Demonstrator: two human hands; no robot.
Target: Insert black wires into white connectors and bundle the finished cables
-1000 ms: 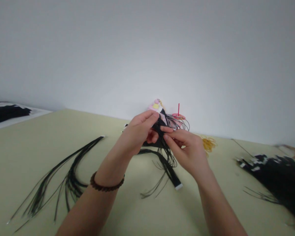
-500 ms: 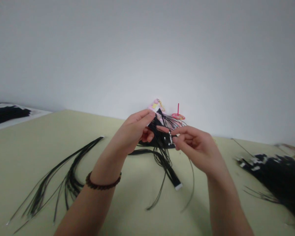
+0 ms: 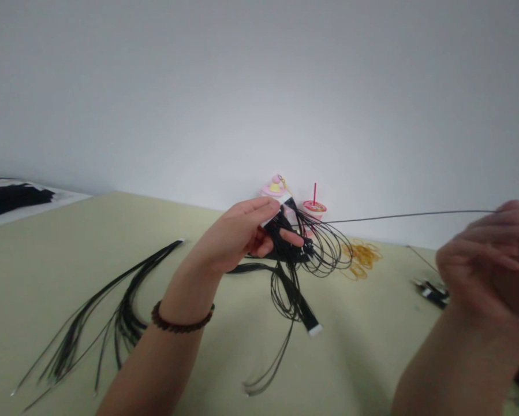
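My left hand (image 3: 248, 228) is closed on a wire harness (image 3: 277, 234), a bundle of thin black wires with white connectors at the thumb and fingertips. Looped wires fan out from it to the right. Far to the right, my right hand (image 3: 486, 254) is closed and pulls one black wire (image 3: 398, 217) out taut and nearly level from the harness. Below my left hand, more black wires hang or lie on the table, and one flat bunch ends in a white connector (image 3: 315, 330).
Another black wire bundle (image 3: 133, 289) lies on the pale table (image 3: 224, 370) at left. Yellow rubber bands (image 3: 363, 257) lie behind, near a pink cup with a straw (image 3: 314, 207) and a pink item (image 3: 275, 186). Dark material (image 3: 14, 199) rests far left. My right arm partly covers black wires (image 3: 432, 293).
My right hand has moved far right from beside my left hand, drawing a wire out straight. My left hand has stayed nearly in place. The rubber bands have come into clearer view.
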